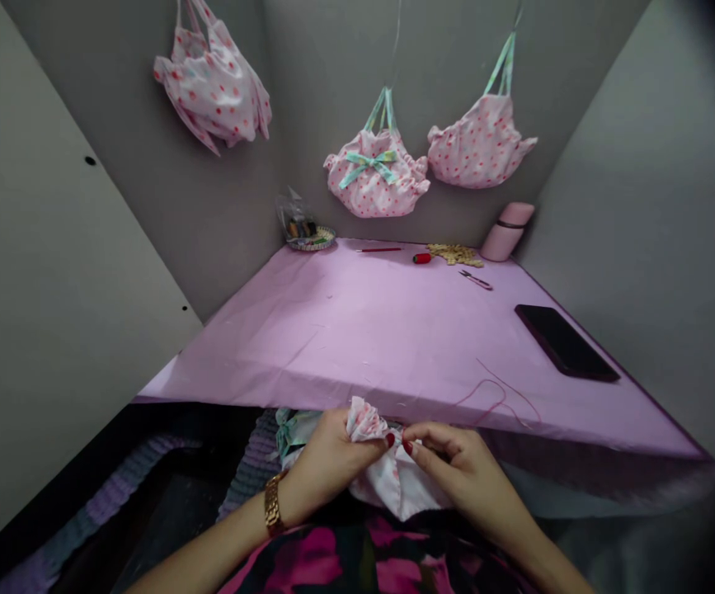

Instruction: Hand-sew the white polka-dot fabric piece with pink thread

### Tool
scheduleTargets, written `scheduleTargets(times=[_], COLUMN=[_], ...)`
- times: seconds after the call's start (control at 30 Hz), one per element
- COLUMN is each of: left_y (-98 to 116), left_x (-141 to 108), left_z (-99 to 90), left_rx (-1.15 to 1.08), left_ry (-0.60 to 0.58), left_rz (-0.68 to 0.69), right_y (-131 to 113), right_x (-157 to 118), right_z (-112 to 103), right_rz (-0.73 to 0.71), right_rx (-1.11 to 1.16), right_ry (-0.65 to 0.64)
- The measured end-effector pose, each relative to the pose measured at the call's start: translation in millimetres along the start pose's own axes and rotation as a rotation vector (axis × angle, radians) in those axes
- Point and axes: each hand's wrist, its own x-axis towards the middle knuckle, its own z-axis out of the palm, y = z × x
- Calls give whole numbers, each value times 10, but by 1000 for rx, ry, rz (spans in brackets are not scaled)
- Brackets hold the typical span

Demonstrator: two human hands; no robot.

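Observation:
A white and pink fabric piece [399,483] lies over my lap at the table's front edge, with a gathered ruffle standing up at its top. My left hand [338,450], wearing a gold watch, is closed round the gathered part, thumb pressed on it. Close beside it my right hand [447,454] pinches at the fabric with thumb and forefinger. Whether a needle sits between those fingertips is too small to tell. A pink thread [498,396] curls over the table edge near my right hand. Green patterned ties [289,431] show behind my left hand.
The pink-covered table [345,330] holds a dark phone [566,341], small snips [475,280], a red thread spool [421,258], a red pencil [379,250], wooden pieces [454,254], a pink bottle [508,233] and a small dish [312,240]. Dotted bags [378,177] hang on the wall.

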Motion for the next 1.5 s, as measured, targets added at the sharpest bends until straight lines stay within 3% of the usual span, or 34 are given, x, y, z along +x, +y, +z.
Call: scheduleTargets(times=[0.17,0.87,1.23,1.5], left_y=[22,-88,-40,-1], left_x=[-4,46,56,51], left_z=[-1,2,22,13], left_rx=[64,-117,-179,-97], left_ry=[16,-19,-30,-19], left_rz=[16,-63,-84,-49], right_y=[-32,64,75,32], right_x=[-17,0,9,14], right_z=[17,8,-1,-8], right_rz=[-14,20,44,58], right_rx=[-75,118,175,165], right_ry=[26,19,7,-2])
